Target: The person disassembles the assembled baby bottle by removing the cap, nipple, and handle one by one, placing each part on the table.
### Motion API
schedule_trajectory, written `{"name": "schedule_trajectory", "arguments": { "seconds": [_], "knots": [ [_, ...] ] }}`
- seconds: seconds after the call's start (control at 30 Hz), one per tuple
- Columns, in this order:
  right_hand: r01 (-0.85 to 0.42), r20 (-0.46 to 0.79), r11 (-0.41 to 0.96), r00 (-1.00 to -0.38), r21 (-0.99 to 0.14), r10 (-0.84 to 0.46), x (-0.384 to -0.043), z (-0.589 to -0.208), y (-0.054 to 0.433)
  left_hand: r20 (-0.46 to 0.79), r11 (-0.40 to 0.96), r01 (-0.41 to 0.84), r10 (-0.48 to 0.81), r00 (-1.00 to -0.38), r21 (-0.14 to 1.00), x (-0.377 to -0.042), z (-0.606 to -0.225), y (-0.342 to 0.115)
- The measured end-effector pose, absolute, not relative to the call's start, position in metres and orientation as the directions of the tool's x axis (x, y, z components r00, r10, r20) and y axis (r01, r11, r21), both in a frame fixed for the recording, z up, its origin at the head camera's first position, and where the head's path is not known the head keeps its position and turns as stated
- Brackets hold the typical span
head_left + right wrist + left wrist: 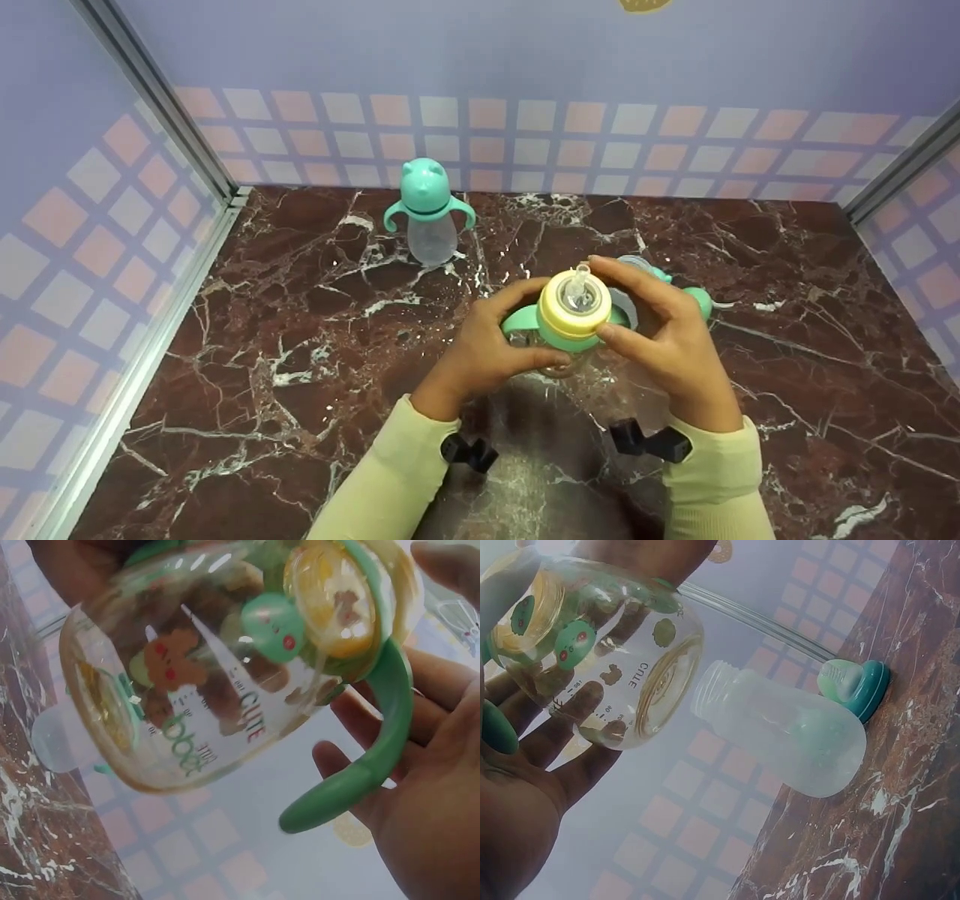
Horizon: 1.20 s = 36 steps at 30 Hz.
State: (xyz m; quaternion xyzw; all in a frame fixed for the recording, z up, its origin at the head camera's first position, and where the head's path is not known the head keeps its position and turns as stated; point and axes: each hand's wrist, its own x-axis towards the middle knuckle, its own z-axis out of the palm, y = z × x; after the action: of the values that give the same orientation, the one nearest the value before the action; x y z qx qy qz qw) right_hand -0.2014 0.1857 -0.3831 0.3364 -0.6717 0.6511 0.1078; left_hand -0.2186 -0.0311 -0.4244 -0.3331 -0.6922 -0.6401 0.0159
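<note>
Both hands hold a clear baby bottle [559, 313] with a yellow collar, green side handles and a clear spout on top. My left hand [487, 334] wraps around its body from the left, thumb at the near side. At the right, my right hand [667, 322] has its thumb pressed on the yellow collar [574, 326] and its index finger reaching past the spout [579, 281]. Small cartoon prints and the word CUTE mark the clear body [202, 682]. In the right wrist view, a green handle [375, 757] curves in front of the right hand's fingers.
A teal bear-topped bottle [426, 187] with two handles stands at the back left. Beyond the held bottle are a frosted, uncapped bottle [780, 731] and a green-and-teal lid [862, 686] with a clear straw, partly hidden in the head view. Tiled-pattern walls [487, 135] enclose the marbled counter [300, 420].
</note>
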Motion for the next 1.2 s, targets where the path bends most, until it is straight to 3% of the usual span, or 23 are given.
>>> {"name": "schedule_trajectory", "arguments": {
  "seconds": [0.33,0.67,1.2],
  "knots": [
    [-0.649,0.622,0.168,-0.760,-0.742,-0.191,-0.195,-0.375,0.178,0.441,-0.009,0.474,0.382,-0.812,0.881,-0.219,-0.424,-0.033],
    [-0.622,0.616,0.426,-0.769,-0.657,-0.172,-0.186,-0.367,0.173,0.486,0.031,0.527,0.347,-0.802,0.849,-0.221,-0.425,-0.032],
    [-0.564,0.590,0.521,-0.796,-0.641,-0.136,-0.182,-0.367,0.163,0.481,0.071,0.535,0.354,-0.802,0.842,-0.219,-0.424,-0.030]
  ]
}}
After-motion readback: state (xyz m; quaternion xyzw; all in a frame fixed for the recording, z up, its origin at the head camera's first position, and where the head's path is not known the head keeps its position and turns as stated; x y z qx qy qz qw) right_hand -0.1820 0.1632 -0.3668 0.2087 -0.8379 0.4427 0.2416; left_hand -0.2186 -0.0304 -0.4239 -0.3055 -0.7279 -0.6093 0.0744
